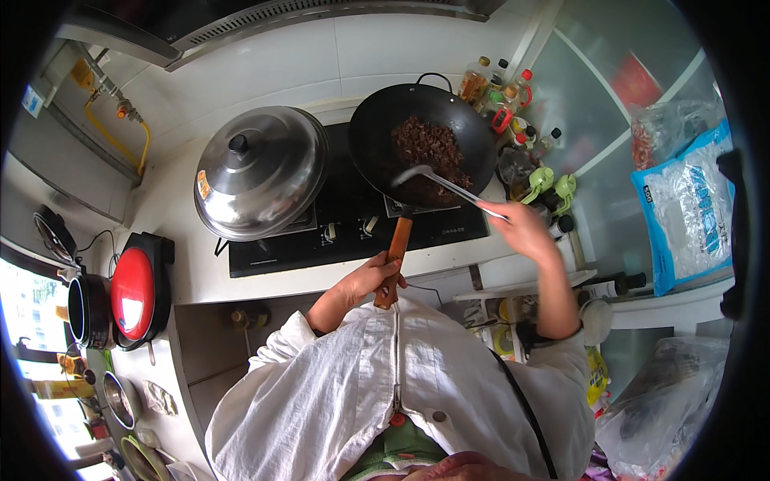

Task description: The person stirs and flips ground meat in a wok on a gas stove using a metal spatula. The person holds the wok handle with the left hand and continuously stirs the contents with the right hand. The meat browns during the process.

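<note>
A black wok (pixel 373 138) stands on the right burner of a black glass gas hob (pixel 337 180). Dark brown, crumbly food (pixel 428 141) lies in its middle. My left hand (pixel 376 273) is closed around the wok's wooden handle (pixel 400 234), close to my jacket. In my right hand (pixel 526 228), which is slightly blurred, is the handle of a metal spatula (pixel 451 186). The spatula's blurred head is inside the wok, at the near left edge of the food. On the left burner is a large pan under a domed steel lid (pixel 264 162) with a black knob.
Sauce and oil bottles (pixel 475 81) crowd the corner right of the wok, with green-topped dispensers (pixel 541 180) nearer me. A red electric griddle (pixel 132 294) and a black pot (pixel 78 309) stand at the left. A blue-and-clear plastic bag (pixel 686 210) is at the right. The range hood (pixel 271 18) overhangs the hob.
</note>
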{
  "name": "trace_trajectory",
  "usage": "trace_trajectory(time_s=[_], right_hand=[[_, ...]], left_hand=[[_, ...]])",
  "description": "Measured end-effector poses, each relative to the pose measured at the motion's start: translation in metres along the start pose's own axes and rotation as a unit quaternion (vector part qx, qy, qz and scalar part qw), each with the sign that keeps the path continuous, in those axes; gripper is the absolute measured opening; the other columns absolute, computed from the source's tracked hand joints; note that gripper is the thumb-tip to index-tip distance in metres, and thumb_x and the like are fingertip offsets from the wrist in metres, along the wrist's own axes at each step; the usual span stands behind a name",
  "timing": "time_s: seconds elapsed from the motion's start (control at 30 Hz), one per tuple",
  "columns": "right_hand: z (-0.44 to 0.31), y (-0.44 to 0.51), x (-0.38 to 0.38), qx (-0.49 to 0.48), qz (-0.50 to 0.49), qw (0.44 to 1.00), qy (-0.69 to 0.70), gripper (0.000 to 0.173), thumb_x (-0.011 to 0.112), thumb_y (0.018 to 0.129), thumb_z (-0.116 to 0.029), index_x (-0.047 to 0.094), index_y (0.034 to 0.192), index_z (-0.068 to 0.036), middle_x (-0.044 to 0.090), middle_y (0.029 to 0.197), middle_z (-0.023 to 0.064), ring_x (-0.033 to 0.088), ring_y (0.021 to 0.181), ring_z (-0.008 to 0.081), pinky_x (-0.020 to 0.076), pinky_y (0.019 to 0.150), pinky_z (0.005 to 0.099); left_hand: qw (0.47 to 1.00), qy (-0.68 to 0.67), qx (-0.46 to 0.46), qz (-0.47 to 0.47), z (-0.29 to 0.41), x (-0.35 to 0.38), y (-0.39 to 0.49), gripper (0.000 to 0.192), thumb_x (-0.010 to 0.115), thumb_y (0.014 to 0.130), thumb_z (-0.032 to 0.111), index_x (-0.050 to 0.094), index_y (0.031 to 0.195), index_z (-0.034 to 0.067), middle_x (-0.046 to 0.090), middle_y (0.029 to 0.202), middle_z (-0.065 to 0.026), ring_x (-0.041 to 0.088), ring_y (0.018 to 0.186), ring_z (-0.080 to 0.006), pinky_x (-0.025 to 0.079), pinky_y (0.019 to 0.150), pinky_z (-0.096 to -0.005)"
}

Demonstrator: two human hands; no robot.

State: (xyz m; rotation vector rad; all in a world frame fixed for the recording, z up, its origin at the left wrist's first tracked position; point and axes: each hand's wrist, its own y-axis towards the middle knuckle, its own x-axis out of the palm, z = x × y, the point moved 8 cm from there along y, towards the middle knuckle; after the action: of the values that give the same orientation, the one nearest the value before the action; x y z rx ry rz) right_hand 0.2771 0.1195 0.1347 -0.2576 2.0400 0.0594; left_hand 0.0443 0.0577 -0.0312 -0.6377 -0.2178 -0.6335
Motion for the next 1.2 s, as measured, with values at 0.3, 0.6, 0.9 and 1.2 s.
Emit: trace_trajectory(time_s=[0.3,0.6,0.9,1.2], right_hand=[[0.037,0.034,0.001,0.059,0.117,0.986,-0.101,0.034,0.058,0.089,-0.013,0.064,0.122,-0.023,0.067,0.091,0.0169,0.064,0.086,0.0375,0.0502,0.074,0.044],[0.038,0.108,0.079,0.078,0.198,0.975,0.063,0.036,0.052,0.093,-0.018,0.058,0.128,-0.021,0.066,0.092,0.0211,0.063,0.088,0.0402,0.05,0.076,0.0454],[-0.001,-0.017,-0.018,0.017,-0.017,0.996,-0.087,0.035,0.062,0.088,-0.014,0.064,0.122,-0.021,0.064,0.082,0.018,0.064,0.075,0.0322,0.0477,0.067,0.0395],[0.054,0.062,0.011,0.078,0.132,0.984,-0.089,0.036,0.054,0.092,-0.019,0.059,0.127,-0.025,0.066,0.095,0.0199,0.063,0.088,0.0384,0.0491,0.074,0.0453]], left_hand=[[1.0,-0.007,0.002,0.001,-0.001,0.0,0.001,0.038,0.039,0.103,0.026,0.03,0.126,-0.002,0.065,0.09,-0.0158,0.064,0.058,-0.0205,0.052,0.052,-0.0284],[0.999,-0.042,0.014,-0.019,-0.004,0.0,0.005,0.034,0.038,0.103,0.026,0.032,0.125,0.0,0.064,0.089,-0.0147,0.064,0.058,-0.0217,0.052,0.053,-0.0286],[0.999,-0.039,0.007,-0.001,-0.005,0.0,0.003,0.035,0.038,0.103,0.027,0.031,0.125,0.001,0.063,0.088,-0.0146,0.064,0.057,-0.0226,0.051,0.048,-0.0287],[0.999,-0.037,0.01,-0.001,-0.005,0.0,0.003,0.037,0.039,0.103,0.027,0.029,0.127,0.0,0.063,0.087,-0.0136,0.064,0.055,-0.0228,0.051,0.048,-0.0284]])
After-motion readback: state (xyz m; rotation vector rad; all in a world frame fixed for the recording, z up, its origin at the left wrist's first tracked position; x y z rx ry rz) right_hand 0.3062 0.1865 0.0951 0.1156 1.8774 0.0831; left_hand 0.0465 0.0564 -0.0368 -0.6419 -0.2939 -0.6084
